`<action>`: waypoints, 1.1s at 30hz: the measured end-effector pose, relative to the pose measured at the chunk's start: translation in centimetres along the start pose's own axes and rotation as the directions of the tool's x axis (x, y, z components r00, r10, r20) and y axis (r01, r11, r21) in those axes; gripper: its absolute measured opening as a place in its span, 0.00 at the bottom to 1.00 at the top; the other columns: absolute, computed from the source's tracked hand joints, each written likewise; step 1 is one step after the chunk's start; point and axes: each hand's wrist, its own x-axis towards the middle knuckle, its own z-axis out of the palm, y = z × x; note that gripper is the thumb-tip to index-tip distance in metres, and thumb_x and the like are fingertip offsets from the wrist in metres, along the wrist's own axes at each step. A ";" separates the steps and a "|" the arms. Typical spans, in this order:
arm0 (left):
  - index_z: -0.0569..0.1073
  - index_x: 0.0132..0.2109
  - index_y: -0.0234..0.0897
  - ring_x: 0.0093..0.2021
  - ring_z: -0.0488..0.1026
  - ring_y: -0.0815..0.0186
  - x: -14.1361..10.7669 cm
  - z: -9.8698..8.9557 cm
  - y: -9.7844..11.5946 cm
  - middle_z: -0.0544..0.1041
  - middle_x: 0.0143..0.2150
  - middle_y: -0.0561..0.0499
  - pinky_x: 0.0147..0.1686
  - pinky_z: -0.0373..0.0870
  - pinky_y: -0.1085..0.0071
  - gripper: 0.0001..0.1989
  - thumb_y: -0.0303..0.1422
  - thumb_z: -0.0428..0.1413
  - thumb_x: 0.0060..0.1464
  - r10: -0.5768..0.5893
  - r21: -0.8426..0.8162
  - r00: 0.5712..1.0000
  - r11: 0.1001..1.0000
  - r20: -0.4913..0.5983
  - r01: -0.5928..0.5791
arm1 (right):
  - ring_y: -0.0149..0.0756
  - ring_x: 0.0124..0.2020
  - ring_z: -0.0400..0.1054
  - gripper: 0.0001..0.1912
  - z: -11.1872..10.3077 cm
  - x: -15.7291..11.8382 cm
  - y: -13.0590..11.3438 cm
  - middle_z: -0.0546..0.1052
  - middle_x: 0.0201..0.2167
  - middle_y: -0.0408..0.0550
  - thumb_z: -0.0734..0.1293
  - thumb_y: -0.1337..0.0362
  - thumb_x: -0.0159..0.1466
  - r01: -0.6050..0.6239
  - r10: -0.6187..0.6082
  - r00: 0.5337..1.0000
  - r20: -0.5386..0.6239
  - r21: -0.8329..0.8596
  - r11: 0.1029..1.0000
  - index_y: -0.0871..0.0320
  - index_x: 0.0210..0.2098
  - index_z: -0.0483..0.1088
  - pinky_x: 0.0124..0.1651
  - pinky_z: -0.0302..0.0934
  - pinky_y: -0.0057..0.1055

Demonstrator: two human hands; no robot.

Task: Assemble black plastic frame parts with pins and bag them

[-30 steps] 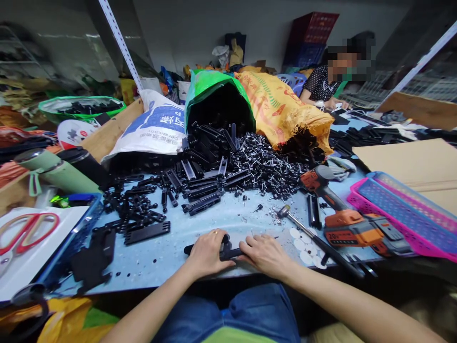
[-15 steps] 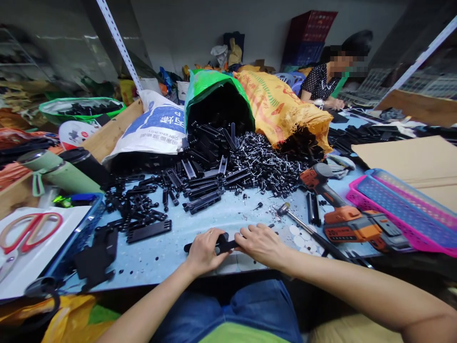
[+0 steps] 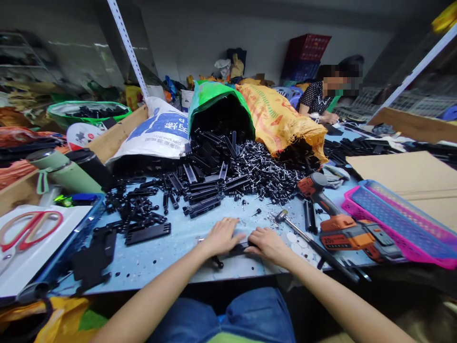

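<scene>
1 pair of scissors [image 3: 30, 233] with red-rimmed handles lies on a white sheet [image 3: 24, 274] at the far left, over a blue tray [image 3: 87, 226]. Just behind leans a light green bottle [image 3: 78, 178], with a black-topped container [image 3: 93, 167] beside it. A flat black plate [image 3: 93, 259] lies near the table edge, and behind it spreads a pile of black plastic parts [image 3: 141, 200]. Further back slumps a white sack [image 3: 153, 133] with blue print, mouth toward the worker.

At the middle of the blue tabletop [image 3: 174, 264], the worker's left hand [image 3: 223, 236] lies palm down, fingers stretched out together and thumb apart. A dark part [image 3: 241, 248] sits under and between the 2 hands, close to the front edge. The right hand [image 3: 270, 244] bends its fingers over the part's right end. Whether either hand actually grips it cannot be told, since the palms are hidden.

Behind the hands are a green sack [image 3: 219, 90], a heap of small black-headed screws [image 3: 269, 176] and a frayed yellow sack [image 3: 282, 116]. Rightward come a hammer [image 3: 303, 233], a seated co-worker [image 3: 316, 101] in the background, an orange power drill [image 3: 339, 231] and a pink basket [image 3: 394, 245].
</scene>
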 end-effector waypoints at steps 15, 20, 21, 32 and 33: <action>0.73 0.41 0.33 0.36 0.75 0.64 2.2 -0.7 -2.6 0.77 0.39 0.46 0.40 0.70 0.67 0.11 0.27 0.51 0.51 -0.319 -0.375 0.891 0.908 -0.322 0.189 | 0.30 0.39 0.66 0.10 -2.6 1.6 2.6 0.71 0.39 0.49 0.58 0.65 0.65 -0.124 0.162 0.984 -0.080 0.353 0.927 0.60 0.41 0.69 0.43 0.57 0.25; 0.71 0.43 0.29 0.32 0.76 0.63 -7.2 -1.6 -5.4 0.78 0.31 0.46 0.34 0.73 0.67 0.15 0.36 0.53 0.51 -0.572 -0.706 0.757 0.674 -0.315 0.215 | 0.30 0.35 0.67 0.11 -4.6 2.0 -1.0 0.73 0.32 0.47 0.59 0.64 0.64 -0.031 0.042 0.999 -0.011 0.510 0.859 0.60 0.36 0.72 0.40 0.58 0.24; 0.71 0.42 0.29 0.32 0.76 0.62 -8.2 -1.4 -5.5 0.77 0.31 0.47 0.36 0.73 0.67 0.16 0.37 0.55 0.50 -0.607 -0.765 0.738 0.613 -0.295 0.199 | 0.31 0.34 0.67 0.11 -4.7 2.4 -1.4 0.73 0.32 0.47 0.59 0.64 0.64 -0.049 0.045 0.999 0.021 0.475 0.879 0.60 0.35 0.73 0.40 0.58 0.24; 0.71 0.41 0.37 0.40 0.72 0.64 -9.9 0.1 -4.0 0.72 0.39 0.47 0.40 0.72 0.65 0.09 0.33 0.49 0.56 -0.332 -0.457 0.726 0.889 -0.602 0.027 | 0.34 0.32 0.67 0.10 -4.5 4.5 -4.0 0.72 0.31 0.50 0.58 0.69 0.63 -0.073 0.062 0.989 0.135 0.074 0.995 0.62 0.29 0.69 0.34 0.54 0.26; 0.71 0.42 0.37 0.40 0.71 0.64 -10.1 0.0 -3.9 0.72 0.38 0.47 0.41 0.72 0.64 0.09 0.32 0.49 0.56 -0.292 -0.413 0.739 0.911 -0.608 0.021 | 0.35 0.33 0.67 0.09 -4.5 4.4 -4.2 0.72 0.31 0.50 0.59 0.69 0.63 -0.078 0.070 0.990 0.126 0.061 0.995 0.62 0.30 0.69 0.34 0.54 0.26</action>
